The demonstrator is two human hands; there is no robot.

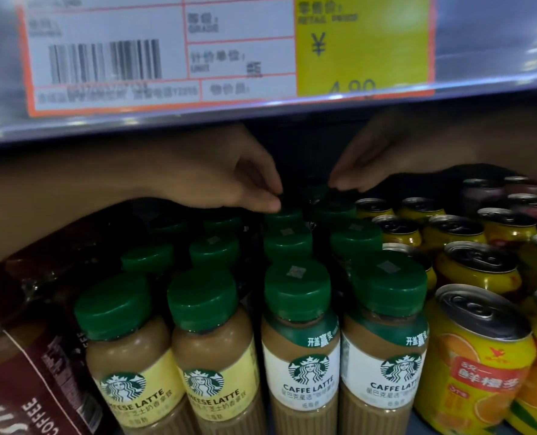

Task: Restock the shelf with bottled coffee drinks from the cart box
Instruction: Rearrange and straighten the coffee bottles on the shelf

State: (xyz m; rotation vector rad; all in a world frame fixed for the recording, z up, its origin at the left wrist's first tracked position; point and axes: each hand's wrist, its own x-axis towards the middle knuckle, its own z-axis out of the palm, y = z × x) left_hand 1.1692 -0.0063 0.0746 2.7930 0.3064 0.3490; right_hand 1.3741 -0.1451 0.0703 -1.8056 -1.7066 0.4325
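Under the upper shelf edge [260, 120], which carries a price tag [229, 51] reading 4.90, headroom is tight: both forearms reach in through the narrow gap between that edge and the bottle caps. Left hand [229, 180] reaches deep from the left, fingers bunched, fingertips [271, 206] touching the green cap of a rear bottle [282, 215] in the third row; whether it truly pinches the cap cannot be told. Right hand [364, 171] comes from the right, fingers drooping loosely above a dark rear cap [317, 193] in the back; contact not resolvable, holding nothing visible. Bottled coffee stands in four rows front to back: two rows of Cheese Latte bottles [135, 365] with yellow labels, two rows of Caffe Latte bottles [301, 356] with white labels; four front bottles fully visible, roughly three to four caps deep per row, rear ones dim. Touching on the right: orange drink cans [477, 365], about ten tops visible. Left side: brown Costa coffee bottle [25, 387], tilted.
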